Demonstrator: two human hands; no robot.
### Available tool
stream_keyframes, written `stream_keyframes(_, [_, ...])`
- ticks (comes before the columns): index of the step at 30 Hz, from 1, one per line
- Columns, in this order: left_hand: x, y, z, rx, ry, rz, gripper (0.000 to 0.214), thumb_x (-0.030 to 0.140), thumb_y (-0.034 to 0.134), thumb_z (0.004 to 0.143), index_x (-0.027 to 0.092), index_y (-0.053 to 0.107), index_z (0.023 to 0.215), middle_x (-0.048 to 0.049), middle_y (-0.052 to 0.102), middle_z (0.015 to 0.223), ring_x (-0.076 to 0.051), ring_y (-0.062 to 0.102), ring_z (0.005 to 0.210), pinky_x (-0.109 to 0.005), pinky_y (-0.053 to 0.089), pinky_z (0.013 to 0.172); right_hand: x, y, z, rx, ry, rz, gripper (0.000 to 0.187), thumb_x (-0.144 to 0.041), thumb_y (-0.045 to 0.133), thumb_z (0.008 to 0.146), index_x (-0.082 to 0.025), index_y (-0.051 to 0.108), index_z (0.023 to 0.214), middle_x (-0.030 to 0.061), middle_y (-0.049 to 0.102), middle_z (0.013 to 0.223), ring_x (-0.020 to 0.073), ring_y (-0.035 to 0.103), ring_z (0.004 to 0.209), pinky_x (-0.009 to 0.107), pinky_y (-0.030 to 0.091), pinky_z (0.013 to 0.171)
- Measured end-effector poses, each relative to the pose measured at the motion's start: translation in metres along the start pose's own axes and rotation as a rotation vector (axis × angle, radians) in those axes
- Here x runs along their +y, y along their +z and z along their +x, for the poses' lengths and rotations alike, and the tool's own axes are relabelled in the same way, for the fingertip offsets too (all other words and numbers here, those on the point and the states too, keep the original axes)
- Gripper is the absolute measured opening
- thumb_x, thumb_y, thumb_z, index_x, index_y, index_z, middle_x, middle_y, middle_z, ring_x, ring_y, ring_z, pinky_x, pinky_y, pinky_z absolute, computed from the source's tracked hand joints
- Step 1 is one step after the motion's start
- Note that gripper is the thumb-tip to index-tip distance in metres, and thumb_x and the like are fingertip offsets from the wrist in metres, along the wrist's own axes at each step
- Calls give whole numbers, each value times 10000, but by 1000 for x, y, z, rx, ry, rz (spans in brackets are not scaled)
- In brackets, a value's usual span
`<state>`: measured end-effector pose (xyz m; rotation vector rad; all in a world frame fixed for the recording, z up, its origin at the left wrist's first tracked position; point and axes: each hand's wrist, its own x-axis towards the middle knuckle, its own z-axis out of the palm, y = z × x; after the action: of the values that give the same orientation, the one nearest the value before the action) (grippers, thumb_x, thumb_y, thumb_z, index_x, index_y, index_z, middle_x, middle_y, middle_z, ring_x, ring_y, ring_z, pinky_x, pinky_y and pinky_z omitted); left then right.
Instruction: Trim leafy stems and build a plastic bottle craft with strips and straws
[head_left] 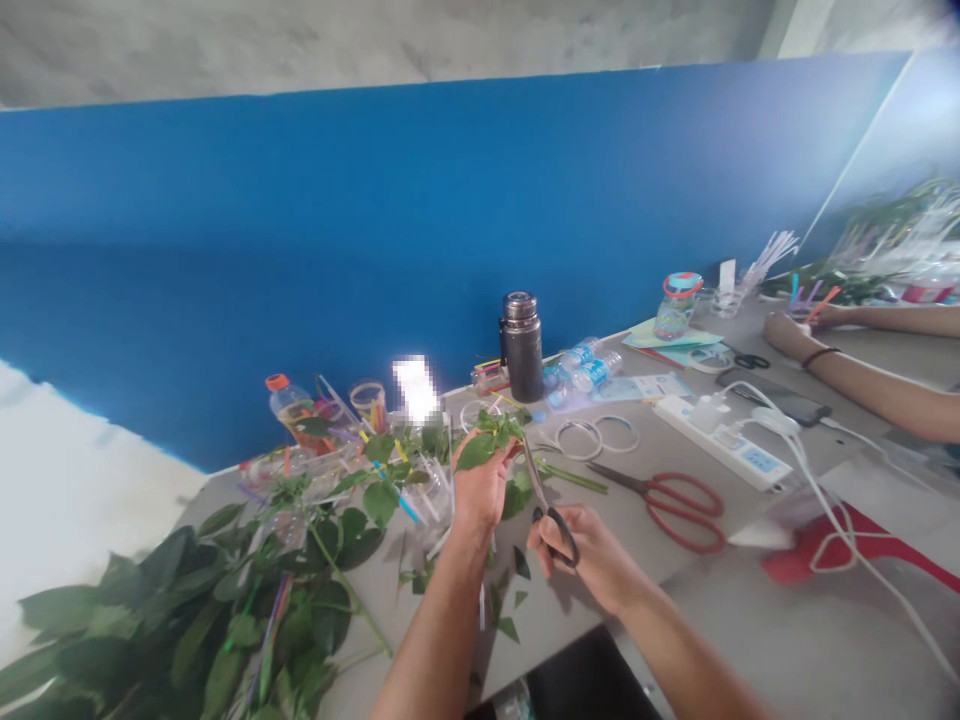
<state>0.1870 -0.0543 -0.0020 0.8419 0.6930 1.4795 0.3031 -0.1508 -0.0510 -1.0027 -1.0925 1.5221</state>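
My left hand [480, 485] is closed around a small bunch of green leaves [487, 440] above the middle of the table. In my right hand [585, 555] is a pair of black-handled scissors [555, 530], my fingers through the handles. Their blades point up and away, close beside the leaves; whether they touch is hard to see. Below my hands lie cut leaf pieces [508, 628] on the grey table [551, 640]. Green stems [574, 478] rest just right of the leaves.
Large leafy branches [172, 610] cover the left side. Red-handled scissors [679, 505], a white power strip [724, 445] and cables lie to the right. A dark thermos [523, 350] and plastic bottles [592, 370] stand or lie behind. Another person's hands [791, 335] hold coloured straws at far right.
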Motion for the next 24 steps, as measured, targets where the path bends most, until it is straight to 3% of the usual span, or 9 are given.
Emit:
stream_keyframes(7, [-1, -3, 1, 1, 6, 1, 384, 275, 956, 503, 210, 627, 689, 16, 700, 734, -165, 671, 731, -343, 564, 781, 2, 0, 0, 38, -20, -36, 615, -760, 765, 699, -162, 663, 590, 25, 569, 457, 126, 431, 496, 282, 274, 527])
stream_keyframes(10, [-1, -5, 2, 6, -10, -3, 376, 258, 949, 510, 199, 626, 692, 21, 691, 713, -152, 670, 707, -334, 558, 781, 4, -3, 1, 127, 7, 26, 642, -785, 771, 664, -162, 641, 577, 10, 537, 452, 106, 385, 477, 272, 257, 505])
stream_keyframes(13, [-1, -7, 2, 10, -40, -11, 383, 248, 942, 503, 200, 635, 726, 26, 686, 714, -148, 668, 688, -327, 550, 751, 0, -8, 5, 273, 39, 243, 664, -807, 775, 626, -154, 683, 704, 21, 595, 568, 83, 346, 475, 244, 212, 473])
stream_keyframes(16, [-3, -8, 0, -18, -35, 87, 331, 268, 912, 553, 203, 638, 727, 19, 680, 710, -147, 647, 668, -300, 517, 676, -12, -12, 12, 333, -16, 330, 628, -723, 826, 625, -158, 714, 874, 72, 685, 764, 108, 423, 546, 234, 258, 474])
stream_keyframes(18, [-4, -8, -2, -40, 13, 197, 264, 261, 880, 599, 199, 640, 691, 12, 675, 680, -142, 625, 651, -281, 490, 650, -21, -12, 17, 407, -112, 214, 522, -603, 863, 641, -167, 703, 881, 72, 692, 788, 126, 452, 575, 246, 298, 486])
stream_keyframes(21, [-4, -7, -6, -69, 73, 314, 187, 195, 834, 639, 185, 648, 642, 5, 673, 635, -135, 607, 638, -267, 476, 671, -29, -8, 26, 594, -339, -135, 300, -410, 826, 702, -197, 686, 861, 36, 678, 769, 147, 496, 596, 278, 400, 553])
stream_keyframes(24, [-4, -7, -8, -83, 101, 381, 121, 165, 792, 659, 176, 672, 654, 10, 676, 635, -130, 595, 623, -257, 468, 658, -30, -3, 35, 658, -601, -469, 158, -271, 717, 751, -222, 684, 898, 26, 688, 818, 170, 561, 667, 301, 472, 661])
